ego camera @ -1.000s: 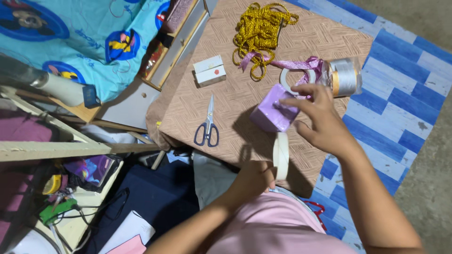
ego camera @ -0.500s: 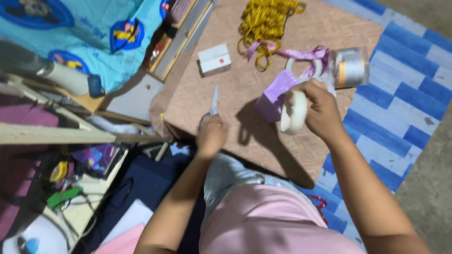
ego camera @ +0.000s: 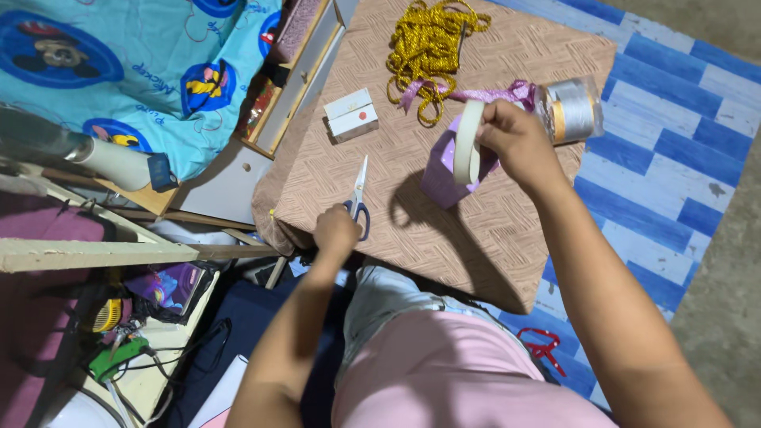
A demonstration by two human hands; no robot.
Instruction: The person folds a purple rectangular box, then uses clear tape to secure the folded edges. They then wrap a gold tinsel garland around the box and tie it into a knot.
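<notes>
My right hand [ego camera: 515,143] holds a white roll of tape [ego camera: 467,143] upright against a small purple box [ego camera: 441,176], lifted above the low brown table [ego camera: 476,230]. My left hand [ego camera: 334,231] is closed over the blue handles of the scissors [ego camera: 358,198], which lie on the table near its front left edge, blades pointing away from me.
On the table's far side lie a heap of gold cord [ego camera: 432,47], a pink glittery ribbon [ego camera: 491,93], a silver ribbon spool [ego camera: 569,111] and a small white carton [ego camera: 353,116]. A blue patterned bedsheet [ego camera: 135,71] and cluttered shelves are at the left.
The tape roll went from my left hand to my right hand, which lifted it with the purple box. My left hand moved left to the scissors and closed on their handles.
</notes>
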